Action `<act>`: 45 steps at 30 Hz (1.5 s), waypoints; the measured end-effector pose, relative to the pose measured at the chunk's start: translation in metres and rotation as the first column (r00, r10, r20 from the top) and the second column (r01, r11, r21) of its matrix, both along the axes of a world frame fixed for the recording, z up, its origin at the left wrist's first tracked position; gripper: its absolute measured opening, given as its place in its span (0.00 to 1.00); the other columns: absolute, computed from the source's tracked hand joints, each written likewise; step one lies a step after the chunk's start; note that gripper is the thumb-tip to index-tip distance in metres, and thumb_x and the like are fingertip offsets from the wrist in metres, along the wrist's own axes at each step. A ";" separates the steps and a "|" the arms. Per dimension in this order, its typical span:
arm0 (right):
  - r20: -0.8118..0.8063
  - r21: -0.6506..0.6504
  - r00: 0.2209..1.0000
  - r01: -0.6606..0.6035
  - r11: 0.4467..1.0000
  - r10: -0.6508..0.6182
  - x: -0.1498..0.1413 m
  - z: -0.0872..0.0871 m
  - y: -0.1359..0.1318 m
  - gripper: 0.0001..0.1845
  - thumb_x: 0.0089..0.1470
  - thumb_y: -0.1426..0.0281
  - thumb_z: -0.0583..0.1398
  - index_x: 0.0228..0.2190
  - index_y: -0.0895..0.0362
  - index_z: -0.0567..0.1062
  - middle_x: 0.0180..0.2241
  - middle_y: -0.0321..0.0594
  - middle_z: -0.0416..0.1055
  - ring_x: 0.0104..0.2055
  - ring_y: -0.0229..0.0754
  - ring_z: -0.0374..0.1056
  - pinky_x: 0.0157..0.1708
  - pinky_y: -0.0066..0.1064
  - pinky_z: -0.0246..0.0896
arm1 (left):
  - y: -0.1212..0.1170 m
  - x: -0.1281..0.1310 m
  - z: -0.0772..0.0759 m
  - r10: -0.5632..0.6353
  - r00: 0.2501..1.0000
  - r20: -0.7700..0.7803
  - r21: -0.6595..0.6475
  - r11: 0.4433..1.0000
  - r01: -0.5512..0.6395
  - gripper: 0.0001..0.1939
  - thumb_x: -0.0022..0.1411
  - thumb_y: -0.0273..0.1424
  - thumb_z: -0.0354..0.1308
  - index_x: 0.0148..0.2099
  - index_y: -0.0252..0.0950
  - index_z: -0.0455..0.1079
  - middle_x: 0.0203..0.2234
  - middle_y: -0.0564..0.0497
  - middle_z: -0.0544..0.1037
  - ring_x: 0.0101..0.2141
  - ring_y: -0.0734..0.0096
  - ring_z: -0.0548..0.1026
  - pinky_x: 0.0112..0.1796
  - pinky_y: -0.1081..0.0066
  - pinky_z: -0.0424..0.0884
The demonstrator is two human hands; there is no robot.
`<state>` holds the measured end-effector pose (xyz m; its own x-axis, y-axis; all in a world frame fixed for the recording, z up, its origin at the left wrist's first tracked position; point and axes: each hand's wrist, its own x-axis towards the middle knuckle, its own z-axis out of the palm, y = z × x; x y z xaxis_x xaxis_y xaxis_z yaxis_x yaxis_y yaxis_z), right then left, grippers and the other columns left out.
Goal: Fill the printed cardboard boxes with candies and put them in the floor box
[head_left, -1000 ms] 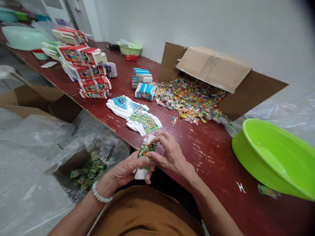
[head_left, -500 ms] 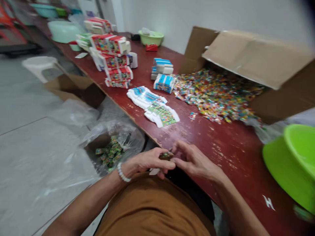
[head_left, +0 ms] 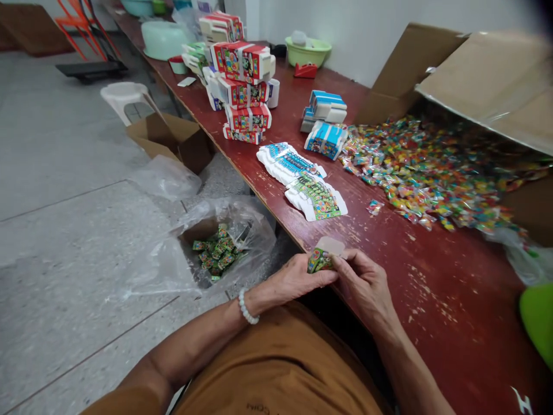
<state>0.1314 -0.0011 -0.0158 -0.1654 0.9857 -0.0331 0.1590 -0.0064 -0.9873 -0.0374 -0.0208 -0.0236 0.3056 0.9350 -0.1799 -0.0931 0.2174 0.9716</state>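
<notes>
My left hand (head_left: pixel 298 278) and my right hand (head_left: pixel 362 278) together pinch a small green printed paper box (head_left: pixel 320 260) above the table's near edge. Its white flap (head_left: pixel 332 245) stands up between my fingers, and my fingers hide part of the box. A white bead bracelet (head_left: pixel 246 307) circles my left wrist. Just beyond my hands lies a stack of flat green-printed box blanks (head_left: pixel 317 199), with a stack of blue-printed blanks (head_left: pixel 288 163) beside it. Spilled wrapped sweets (head_left: pixel 432 173) spread to the right.
The dark red table (head_left: pixel 432 288) holds stacks of red boxes (head_left: pixel 244 92) and blue boxes (head_left: pixel 326 140). A torn carton (head_left: pixel 488 80) sits at the right, with a lime basin (head_left: pixel 538 323) below it. On the floor at left, a plastic-lined carton (head_left: pixel 190 230) holds small green boxes.
My view has swung left, showing more floor. The green box has turned, and its white flap now points up and away from me. Both hands still hold it.
</notes>
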 end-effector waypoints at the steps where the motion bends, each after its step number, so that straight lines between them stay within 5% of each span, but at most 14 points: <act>1: 0.014 -0.003 1.000 0.004 1.000 -0.004 0.000 0.002 0.001 0.17 0.53 0.54 0.67 0.29 0.56 0.77 0.29 0.39 0.76 0.28 0.39 0.68 0.29 0.30 0.67 | 0.000 0.000 -0.001 0.067 0.996 -0.059 0.074 0.995 -0.062 0.15 0.58 0.39 0.65 0.44 0.35 0.74 0.34 0.49 0.79 0.34 0.68 0.76 0.37 0.70 0.73; 4: 0.011 0.001 0.999 0.031 1.000 -0.031 0.000 0.005 0.002 0.18 0.52 0.55 0.68 0.38 0.54 0.77 0.30 0.38 0.76 0.30 0.41 0.71 0.31 0.31 0.68 | -0.004 0.002 -0.004 0.232 0.969 -0.085 0.173 0.961 -0.215 0.28 0.59 0.31 0.63 0.60 0.39 0.62 0.39 0.50 0.80 0.35 0.70 0.77 0.38 0.71 0.74; 7: -0.096 0.019 0.988 0.125 0.992 -0.123 -0.006 0.001 0.000 0.27 0.50 0.58 0.71 0.49 0.51 0.71 0.30 0.34 0.76 0.31 0.41 0.72 0.32 0.31 0.70 | -0.008 0.006 -0.009 0.245 0.969 -0.036 0.202 0.951 -0.233 0.31 0.62 0.30 0.60 0.66 0.41 0.57 0.42 0.49 0.78 0.32 0.73 0.76 0.35 0.73 0.73; 12: -0.126 0.036 0.972 0.205 0.978 -0.199 -0.012 -0.010 -0.005 0.18 0.51 0.58 0.70 0.39 0.54 0.77 0.36 0.40 0.78 0.36 0.41 0.73 0.36 0.32 0.71 | -0.006 0.004 -0.011 0.260 0.966 -0.003 0.140 0.956 -0.257 0.20 0.62 0.33 0.60 0.56 0.37 0.68 0.38 0.50 0.77 0.31 0.73 0.75 0.33 0.74 0.72; 18: -0.268 -0.316 0.961 -0.016 0.949 -0.073 -0.005 -0.005 0.004 0.18 0.44 0.58 0.74 0.27 0.56 0.75 0.26 0.37 0.76 0.26 0.41 0.72 0.28 0.34 0.71 | 0.002 -0.003 0.003 0.149 0.988 -0.046 0.110 0.984 -0.143 0.13 0.64 0.38 0.57 0.44 0.35 0.73 0.34 0.51 0.78 0.33 0.71 0.74 0.34 0.74 0.70; 23: -0.237 -0.207 0.962 0.089 0.974 -0.138 -0.001 0.001 0.011 0.23 0.38 0.63 0.76 0.38 0.53 0.79 0.30 0.37 0.79 0.29 0.41 0.74 0.30 0.32 0.72 | 0.003 0.004 0.001 0.210 0.971 -0.115 0.235 0.955 -0.179 0.10 0.66 0.36 0.56 0.43 0.36 0.74 0.32 0.53 0.78 0.33 0.71 0.74 0.37 0.73 0.69; 28: 0.003 0.045 0.993 0.121 0.992 -0.121 0.005 0.001 0.009 0.14 0.43 0.60 0.74 0.28 0.54 0.81 0.28 0.40 0.79 0.29 0.43 0.73 0.28 0.33 0.71 | 0.003 0.013 -0.008 0.239 0.968 0.072 0.047 0.969 -0.243 0.23 0.62 0.40 0.63 0.55 0.40 0.63 0.28 0.56 0.75 0.25 0.76 0.71 0.29 0.75 0.67; 30: 0.015 0.130 0.988 0.148 0.981 -0.151 0.003 0.003 0.007 0.13 0.45 0.58 0.73 0.27 0.53 0.80 0.25 0.38 0.77 0.25 0.41 0.71 0.24 0.31 0.68 | 0.003 0.014 -0.012 0.152 0.951 0.268 -0.135 0.984 -0.119 0.28 0.61 0.48 0.62 0.55 0.39 0.61 0.28 0.55 0.76 0.24 0.74 0.74 0.27 0.74 0.70; 33: 0.028 0.091 0.999 0.032 0.995 -0.034 -0.004 0.008 0.006 0.13 0.50 0.56 0.70 0.28 0.52 0.80 0.22 0.36 0.74 0.19 0.38 0.66 0.18 0.29 0.64 | 0.005 0.014 -0.016 0.046 0.870 0.490 -0.333 0.933 0.138 0.33 0.60 0.61 0.53 0.51 0.37 0.63 0.25 0.53 0.76 0.18 0.69 0.75 0.20 0.71 0.71; 40: -0.178 -0.223 0.984 -0.055 0.973 0.015 -0.027 0.025 0.015 0.18 0.41 0.58 0.74 0.26 0.56 0.77 0.21 0.36 0.76 0.15 0.38 0.67 0.15 0.29 0.65 | 0.012 0.003 -0.008 0.087 0.943 0.320 -0.344 0.938 0.030 0.39 0.61 0.64 0.48 0.54 0.35 0.71 0.21 0.53 0.75 0.14 0.76 0.70 0.15 0.77 0.65; 45: -0.269 -0.259 0.963 -0.081 0.962 0.009 -0.031 0.032 0.023 0.15 0.43 0.60 0.72 0.28 0.58 0.79 0.20 0.36 0.76 0.15 0.37 0.67 0.14 0.27 0.64 | 0.020 -0.002 -0.007 0.065 0.969 0.237 -0.296 0.955 0.008 0.42 0.61 0.65 0.45 0.49 0.31 0.76 0.21 0.50 0.76 0.14 0.75 0.71 0.16 0.77 0.66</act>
<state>0.1001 0.0223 0.0159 -0.2481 0.9381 -0.2415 -0.0994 -0.2727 -0.9570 -0.0397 -0.0013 -0.0309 0.3481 0.8612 -0.3704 -0.3275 0.4819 0.8127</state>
